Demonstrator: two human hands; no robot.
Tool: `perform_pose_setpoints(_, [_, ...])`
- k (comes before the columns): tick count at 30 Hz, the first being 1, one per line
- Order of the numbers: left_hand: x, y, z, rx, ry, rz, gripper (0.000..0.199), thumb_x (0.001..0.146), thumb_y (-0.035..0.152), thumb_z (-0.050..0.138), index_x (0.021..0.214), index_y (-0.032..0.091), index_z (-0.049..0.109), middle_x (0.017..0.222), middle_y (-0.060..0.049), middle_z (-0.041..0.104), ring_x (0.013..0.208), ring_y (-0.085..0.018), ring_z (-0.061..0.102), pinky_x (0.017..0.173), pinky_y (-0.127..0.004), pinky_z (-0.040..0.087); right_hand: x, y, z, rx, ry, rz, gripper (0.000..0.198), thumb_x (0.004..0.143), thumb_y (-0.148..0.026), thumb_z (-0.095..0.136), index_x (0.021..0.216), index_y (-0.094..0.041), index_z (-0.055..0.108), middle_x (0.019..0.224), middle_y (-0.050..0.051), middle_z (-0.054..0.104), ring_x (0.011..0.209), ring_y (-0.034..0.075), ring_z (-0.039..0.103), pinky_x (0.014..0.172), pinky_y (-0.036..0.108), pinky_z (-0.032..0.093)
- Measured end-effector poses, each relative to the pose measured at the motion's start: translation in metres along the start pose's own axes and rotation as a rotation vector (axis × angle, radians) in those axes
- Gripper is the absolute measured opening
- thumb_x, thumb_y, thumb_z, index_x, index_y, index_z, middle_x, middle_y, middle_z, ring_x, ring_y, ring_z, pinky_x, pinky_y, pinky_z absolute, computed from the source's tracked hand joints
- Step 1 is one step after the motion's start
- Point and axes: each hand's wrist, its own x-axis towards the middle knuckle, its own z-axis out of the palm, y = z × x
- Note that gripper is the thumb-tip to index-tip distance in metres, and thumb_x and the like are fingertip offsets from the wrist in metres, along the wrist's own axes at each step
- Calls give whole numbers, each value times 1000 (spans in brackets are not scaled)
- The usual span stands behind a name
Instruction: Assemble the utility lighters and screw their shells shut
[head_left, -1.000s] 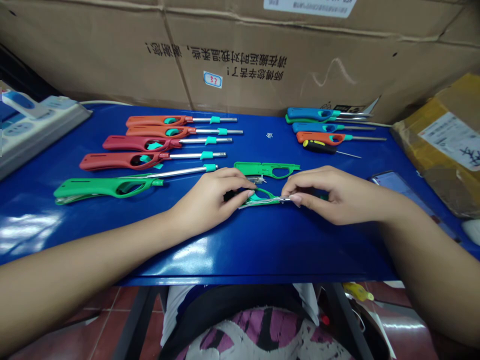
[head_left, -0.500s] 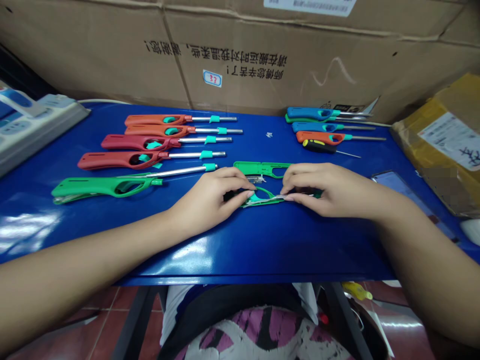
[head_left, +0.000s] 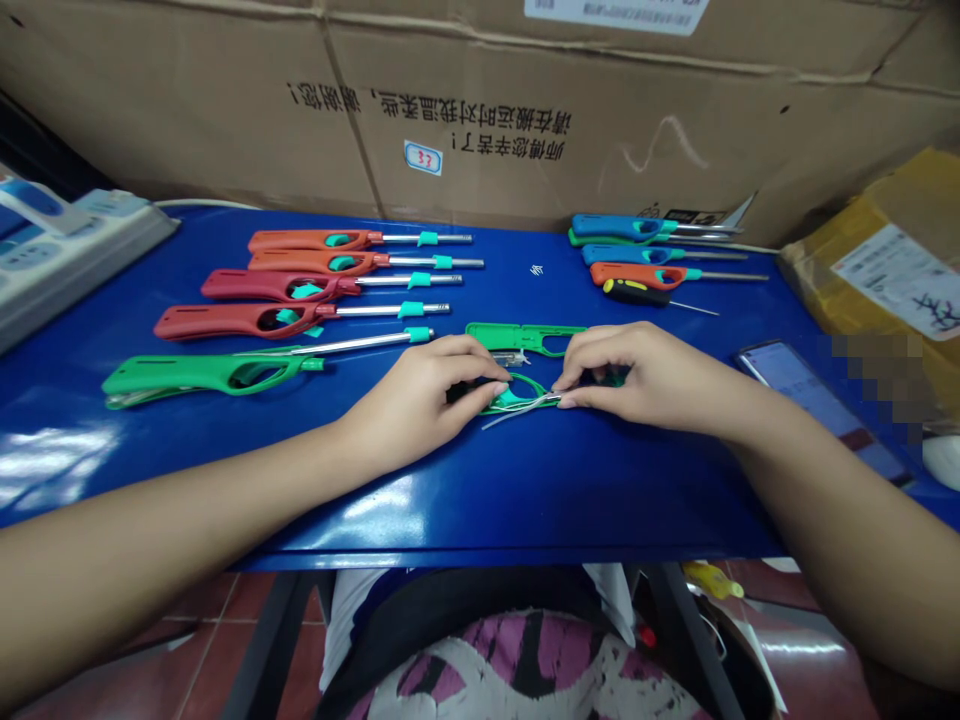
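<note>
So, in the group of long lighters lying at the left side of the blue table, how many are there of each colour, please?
Orange lighters: 2
Red lighters: 2
Green lighter: 1
Total: 5

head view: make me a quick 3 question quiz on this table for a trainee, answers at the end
1. True or false: the right hand grips the screwdriver.
2. Multiple choice: what colour is the casing that the left hand holds? a) orange b) green c) blue
3. Fill in: the number on the sticker on the large cardboard box is ___.

Key: 1. False; the screwdriver lies on the table, apart from both hands. 2. b. 3. 33.
</note>
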Motion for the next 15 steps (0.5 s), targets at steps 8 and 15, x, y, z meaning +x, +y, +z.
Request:
perform_pose_setpoints(8, [1, 4, 0, -7, 20, -18, 17, 97, 21, 62, 105, 14, 77, 102, -8, 74, 95, -18, 70, 84, -29, 56, -5, -8, 1, -116, 22, -33, 10, 91, -19, 66, 87, -16, 75, 88, 5, 71, 74, 14, 64, 66, 26, 48])
perform_pose_setpoints(15, [0, 3, 1, -5, 22, -21, 18, 97, 22, 63, 104, 14, 77, 102, -9, 74, 94, -18, 70, 84, -29, 56, -4, -9, 1, -69, 41, -15, 20, 95, -25, 63, 80, -16, 72, 77, 4, 66, 67, 12, 60, 63, 25, 46])
